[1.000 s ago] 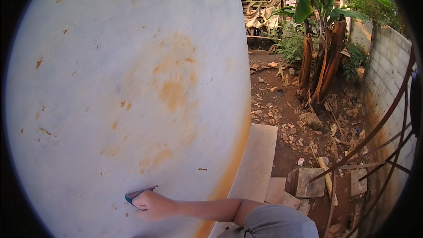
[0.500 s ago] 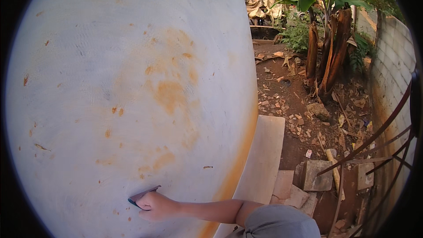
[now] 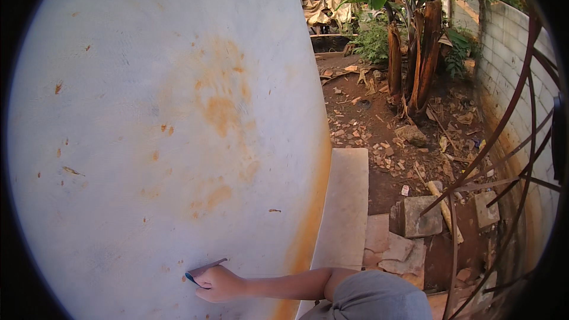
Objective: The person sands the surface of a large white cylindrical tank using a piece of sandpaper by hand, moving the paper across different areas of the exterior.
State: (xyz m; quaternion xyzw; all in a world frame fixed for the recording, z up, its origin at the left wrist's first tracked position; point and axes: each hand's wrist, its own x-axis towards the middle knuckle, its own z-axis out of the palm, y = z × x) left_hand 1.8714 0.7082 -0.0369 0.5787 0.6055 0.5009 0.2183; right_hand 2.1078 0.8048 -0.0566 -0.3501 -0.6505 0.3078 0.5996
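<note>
A broad white wall [image 3: 118, 142] with orange-brown stains and small dark flecks fills the left and middle. Low on it, my right hand [image 3: 220, 284] is closed around a thin flat scraper [image 3: 207, 267], dark along its blade with a teal end at the left. The scraper lies against or very close to the wall surface. My forearm [image 3: 287, 284] reaches in from the lower right, with a grey sleeve at the shoulder. My left hand does not show.
Right of the wall runs a pale ledge [image 3: 344, 207], with broken slabs [image 3: 394, 249] and a concrete block [image 3: 422, 216] beyond. Curved rusty metal bars [image 3: 504, 118] cross the right side before a block wall [image 3: 504, 53]. Banana trunks [image 3: 424, 53] rise from rubble-strewn soil.
The view has shifted, so the garden and bars appear farther left. My right hand, with the scraper in it, has moved down and slightly right along the wall.
</note>
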